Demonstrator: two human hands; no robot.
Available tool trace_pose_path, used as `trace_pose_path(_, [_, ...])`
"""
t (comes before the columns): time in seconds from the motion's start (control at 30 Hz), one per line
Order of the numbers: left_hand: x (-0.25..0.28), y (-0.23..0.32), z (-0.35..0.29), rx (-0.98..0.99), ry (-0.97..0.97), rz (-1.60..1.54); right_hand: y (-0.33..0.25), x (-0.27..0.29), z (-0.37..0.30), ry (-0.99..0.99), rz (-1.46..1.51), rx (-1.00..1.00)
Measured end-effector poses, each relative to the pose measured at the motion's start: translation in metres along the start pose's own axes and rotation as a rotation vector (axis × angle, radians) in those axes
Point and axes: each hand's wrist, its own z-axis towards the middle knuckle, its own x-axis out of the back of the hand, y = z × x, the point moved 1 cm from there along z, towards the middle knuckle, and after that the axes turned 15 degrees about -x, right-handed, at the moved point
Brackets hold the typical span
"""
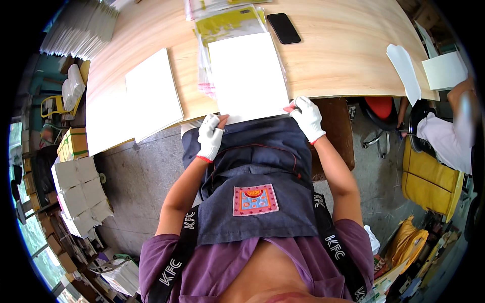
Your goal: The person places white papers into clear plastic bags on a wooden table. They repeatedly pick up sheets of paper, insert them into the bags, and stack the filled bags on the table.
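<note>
A white sheet [247, 76], perhaps a thin stack, lies at the front of the table with its near edge at the table's edge, over my lap. My left hand [210, 135], in a white glove with bare fingertips, pinches the near left corner. At the near right corner my right hand [307, 120], gloved alike, grips the sheet between thumb and fingers. Beneath the sheet are clear plastic bags [225, 26] with yellow-green print, sticking out at its far and left sides. To the left lies another small stack of white sheets [154, 93], overhanging the table edge.
A black phone [284, 28] rests beyond the sheet's far right corner. A tall stack of white sheets [83, 30] stands at the far left of the wooden table [343, 55]. At the right, another person [449, 131] sits near white card pieces [404, 70] and a yellow chair [429, 177].
</note>
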Motion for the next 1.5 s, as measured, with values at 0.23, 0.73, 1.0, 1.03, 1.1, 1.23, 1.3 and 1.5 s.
trace_pose_path(0.23, [-0.008, 0.006, -0.001, 0.609, 0.315, -0.95, 0.001, -0.002, -0.005, -0.185, 0.521, -0.683])
trace_pose_path(0.73, [0.209, -0.016, 0.008, 0.256, 0.504, -0.053, -0.197, -0.125, 0.031, -0.831, 0.757, -0.252])
trace_pose_path(1.0, [0.247, -0.134, -0.039, 0.174, 0.064, 0.804, -0.254, -0.143, 0.019, -0.443, 0.002, 0.139])
trace_pose_path(1.03, [0.244, -0.135, -0.038, 0.199, 0.062, 0.783, -0.253, -0.122, 0.018, -0.445, 0.021, 0.151])
trace_pose_path(1.1, [0.233, -0.109, -0.019, 0.119, 0.076, 0.988, -0.223, -0.093, 0.022, -0.31, 0.158, 0.22])
trace_pose_path(1.23, [0.188, -0.06, 0.033, -0.11, 0.164, 0.864, -0.15, -0.031, 0.029, 0.03, 0.209, 0.098])
trace_pose_path(1.3, [0.147, -0.027, 0.066, -0.237, 0.087, 0.691, -0.099, -0.004, 0.046, 0.242, 0.092, 0.032])
trace_pose_path(1.5, [0.026, -0.01, 0.17, -0.369, -0.234, 0.533, 0.04, 0.029, 0.083, 0.522, -0.32, -0.22])
